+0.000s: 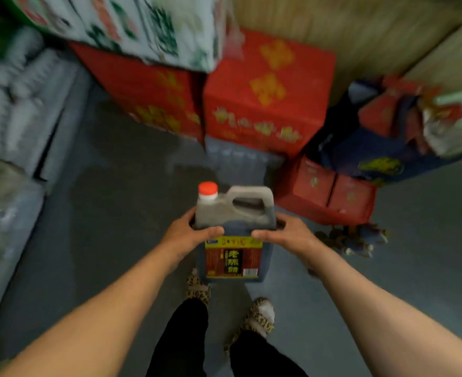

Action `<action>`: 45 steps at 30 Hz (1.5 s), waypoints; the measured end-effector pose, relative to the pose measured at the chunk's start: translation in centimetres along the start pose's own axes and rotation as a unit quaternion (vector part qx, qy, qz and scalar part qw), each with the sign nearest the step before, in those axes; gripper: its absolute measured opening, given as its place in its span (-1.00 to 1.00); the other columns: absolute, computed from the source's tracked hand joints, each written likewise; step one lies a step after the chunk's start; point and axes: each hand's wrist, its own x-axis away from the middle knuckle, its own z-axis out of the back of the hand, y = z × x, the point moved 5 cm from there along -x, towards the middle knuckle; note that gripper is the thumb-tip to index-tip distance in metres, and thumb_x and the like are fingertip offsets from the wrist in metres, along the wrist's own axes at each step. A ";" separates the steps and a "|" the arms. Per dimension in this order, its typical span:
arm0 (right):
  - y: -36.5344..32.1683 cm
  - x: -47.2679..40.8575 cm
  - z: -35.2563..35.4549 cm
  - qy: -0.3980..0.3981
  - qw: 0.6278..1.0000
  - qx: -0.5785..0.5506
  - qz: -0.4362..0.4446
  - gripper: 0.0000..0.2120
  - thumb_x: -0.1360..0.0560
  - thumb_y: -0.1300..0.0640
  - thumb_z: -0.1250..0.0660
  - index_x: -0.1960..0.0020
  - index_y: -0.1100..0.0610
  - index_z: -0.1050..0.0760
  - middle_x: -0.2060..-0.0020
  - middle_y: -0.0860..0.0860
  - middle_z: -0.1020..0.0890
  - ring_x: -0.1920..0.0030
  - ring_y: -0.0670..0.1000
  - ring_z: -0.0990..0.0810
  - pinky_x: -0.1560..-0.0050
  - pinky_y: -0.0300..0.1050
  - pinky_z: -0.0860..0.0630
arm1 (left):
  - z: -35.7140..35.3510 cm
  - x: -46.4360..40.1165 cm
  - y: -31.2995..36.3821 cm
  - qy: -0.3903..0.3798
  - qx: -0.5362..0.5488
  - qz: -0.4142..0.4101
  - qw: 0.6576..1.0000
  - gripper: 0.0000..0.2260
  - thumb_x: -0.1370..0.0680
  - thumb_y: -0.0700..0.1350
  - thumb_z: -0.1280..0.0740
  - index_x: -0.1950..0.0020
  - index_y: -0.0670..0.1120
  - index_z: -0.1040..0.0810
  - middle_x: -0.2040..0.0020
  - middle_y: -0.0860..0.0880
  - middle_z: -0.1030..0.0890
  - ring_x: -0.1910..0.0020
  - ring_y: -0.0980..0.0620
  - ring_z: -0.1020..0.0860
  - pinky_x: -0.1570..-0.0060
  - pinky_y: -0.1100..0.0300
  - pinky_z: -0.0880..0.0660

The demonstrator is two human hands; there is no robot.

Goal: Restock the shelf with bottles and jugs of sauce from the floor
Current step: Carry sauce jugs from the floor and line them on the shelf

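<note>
Both hands clasp a dark plastic jug (pixel 235 232) with a red cap, held upright above the grey floor (pixel 132 186). The left hand (pixel 189 235) grips its left side and the right hand (pixel 284 234) its right side, thumbs across the front.

One jug (pixel 234 229) of dark sauce is seen at centre frame, held upright above the grey floor. A red screw cap (pixel 208 188) is fitted on a white neck at its far left top; the cap is closed. A moulded handle (pixel 253 195) is formed at the far right top. The upper part looks pale and translucent, the lower part dark with liquid. A red-brown label (pixel 232 258) with a yellow band and black characters is carried on the near face. Edges are slightly blurred.
</note>
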 end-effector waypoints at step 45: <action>-93.3 2.2 -30.8 -0.116 0.867 0.010 0.484 -0.78 -0.42 0.01 -0.56 0.06 0.15 -0.70 0.17 0.08 -0.76 0.19 -0.01 -0.72 0.12 -0.15 -0.65 | 65.5 21.1 55.3 0.378 0.161 -0.314 0.856 -0.57 -0.32 0.11 -0.57 -0.11 -0.03 -0.62 0.10 0.12 -0.65 0.05 0.17 -0.57 0.19 0.30 -0.40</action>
